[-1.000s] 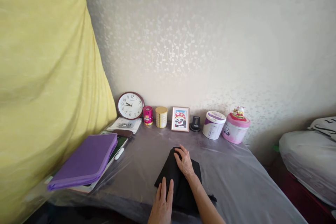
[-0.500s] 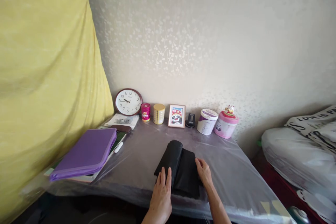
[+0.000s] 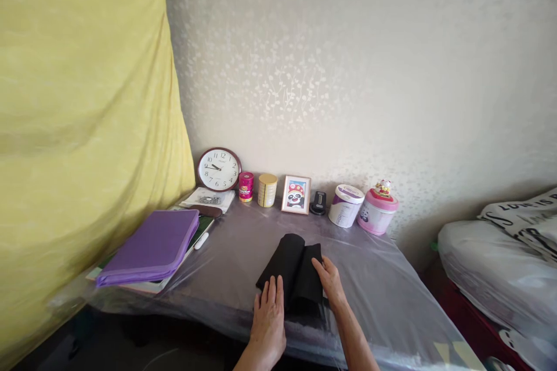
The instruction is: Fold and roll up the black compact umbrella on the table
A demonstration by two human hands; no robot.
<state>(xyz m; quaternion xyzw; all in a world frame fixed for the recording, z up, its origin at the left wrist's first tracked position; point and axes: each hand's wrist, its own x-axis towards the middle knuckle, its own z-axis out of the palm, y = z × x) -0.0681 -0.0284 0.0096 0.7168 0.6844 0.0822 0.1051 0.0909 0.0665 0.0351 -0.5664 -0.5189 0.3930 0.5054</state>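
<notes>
A folded black cloth [image 3: 282, 258], possibly a bag, lies near the front of the table, its left part folded over in a thick rounded layer. My left hand [image 3: 268, 316] rests flat on the near end of that layer, fingers stretched out. The cloth's right part is pinched at its edge between the thumb and fingers of my right hand [image 3: 329, 281], and this edge is raised a little and curls inward. What lies under the folds is hidden.
The table [image 3: 369, 301] has a plastic cover. A purple folder [image 3: 148, 243] on papers and a white marker [image 3: 201, 241] lie left. Along the wall stand a clock [image 3: 219, 169], tins, a picture frame [image 3: 296, 194], a black stapler-like object [image 3: 319, 203] and a pink canister [image 3: 378, 213].
My right hand has moved left and lifted the cloth's right edge inward, so that part looks narrower. My left hand stays on the left layer. The view has shifted slightly.
</notes>
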